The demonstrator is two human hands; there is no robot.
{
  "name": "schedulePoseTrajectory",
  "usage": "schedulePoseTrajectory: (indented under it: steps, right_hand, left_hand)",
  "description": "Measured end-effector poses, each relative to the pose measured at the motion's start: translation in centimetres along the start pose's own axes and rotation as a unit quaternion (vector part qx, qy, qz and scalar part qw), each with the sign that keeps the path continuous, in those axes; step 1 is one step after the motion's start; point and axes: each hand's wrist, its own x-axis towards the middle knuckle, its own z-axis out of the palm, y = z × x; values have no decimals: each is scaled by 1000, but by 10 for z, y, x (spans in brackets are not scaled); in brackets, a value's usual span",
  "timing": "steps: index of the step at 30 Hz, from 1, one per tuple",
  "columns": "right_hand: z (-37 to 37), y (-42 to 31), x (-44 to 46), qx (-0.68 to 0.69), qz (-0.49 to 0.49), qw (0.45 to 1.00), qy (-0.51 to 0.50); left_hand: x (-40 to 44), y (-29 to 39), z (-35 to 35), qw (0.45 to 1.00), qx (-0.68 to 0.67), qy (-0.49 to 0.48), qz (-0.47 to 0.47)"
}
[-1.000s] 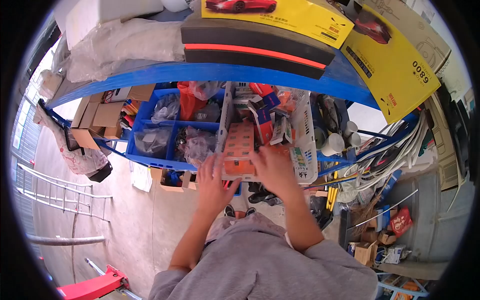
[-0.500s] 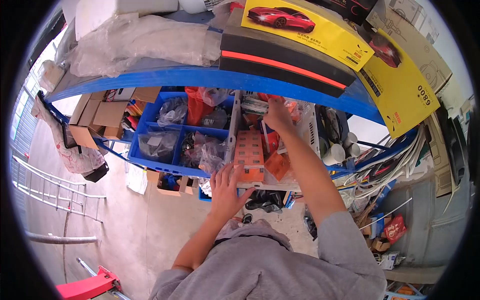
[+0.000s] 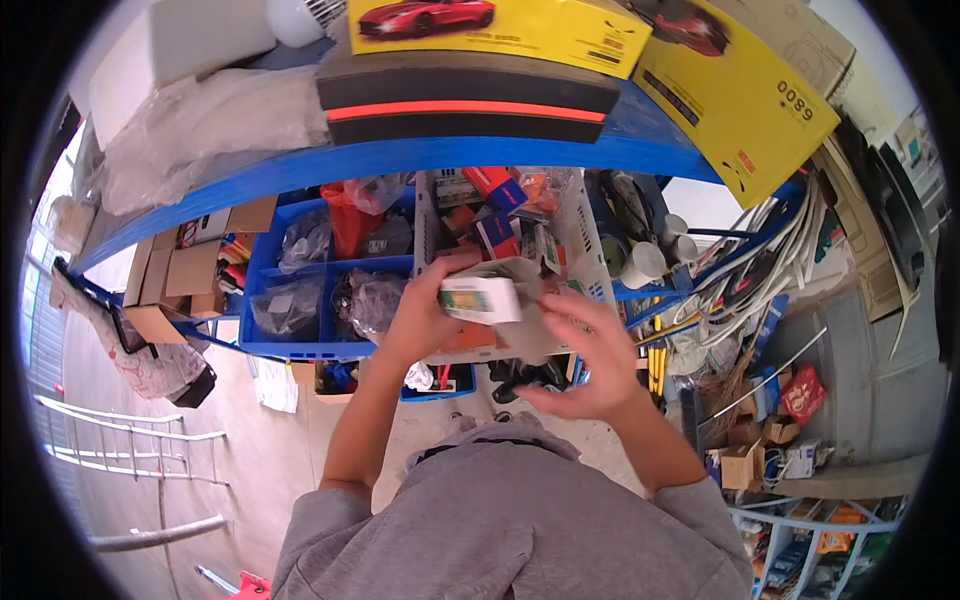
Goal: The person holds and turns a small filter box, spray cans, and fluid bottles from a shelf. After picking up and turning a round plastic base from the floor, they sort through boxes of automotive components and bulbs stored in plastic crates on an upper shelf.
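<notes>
My left hand (image 3: 425, 312) grips a small white and green cardboard box (image 3: 478, 300) above the white plastic crate (image 3: 598, 238). The box looks open, with its grey inner cardboard or flap smeared by motion on the right side. My right hand (image 3: 600, 355) is just right of the box, thumb and fingers spread. Whether its fingertips touch the box is unclear from the blur. Below and behind the box, the crate holds small cartons, among them a red and blue carton (image 3: 495, 188) and orange ones partly hidden by my hands.
Left of the crate stands a blue divided bin (image 3: 262, 338) with bagged parts. A blue shelf beam (image 3: 450, 155) runs above, bearing a black box (image 3: 460, 92) and a yellow box (image 3: 740, 110). White rolls (image 3: 643, 265) and coiled cables (image 3: 765, 260) are on the right.
My right hand has come back out of the crate. The small box is now in my left hand, which has left the crate's front edge. The view has shifted slightly.
</notes>
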Motion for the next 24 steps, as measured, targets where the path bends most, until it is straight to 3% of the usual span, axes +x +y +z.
schedulePoseTrajectory:
  steps: [3,4,9,13,15,17,19,21,24]
  right_hand:
    - [-7,-5,-12,28,89,992,90]
    - [-6,-6,-14,24,99,992,77]
    - [2,-12,-15,40,77,994,66]
    - [8,-12,-11,135,100,985,33]
    - [12,-10,-8,176,111,978,15]
    - [15,-7,-8,253,202,944,-57]
    - [22,-3,2,221,214,948,-76]
    - [35,10,8,89,243,955,-144]
    - [58,47,36,122,382,908,-123]
  left_hand:
    - [-6,-9,12,997,-72,11,1]
    - [-6,-7,16,992,-117,11,42]
    - [-7,1,18,991,-129,-7,39]
    - [-8,-3,15,989,-125,0,73]
    - [-10,-5,12,994,-27,16,105]
    - [-18,-1,9,995,26,24,97]
    - [-29,0,11,980,176,87,-10]
    - [-36,-3,11,976,189,104,-33]
    - [-42,-5,4,977,164,121,-61]
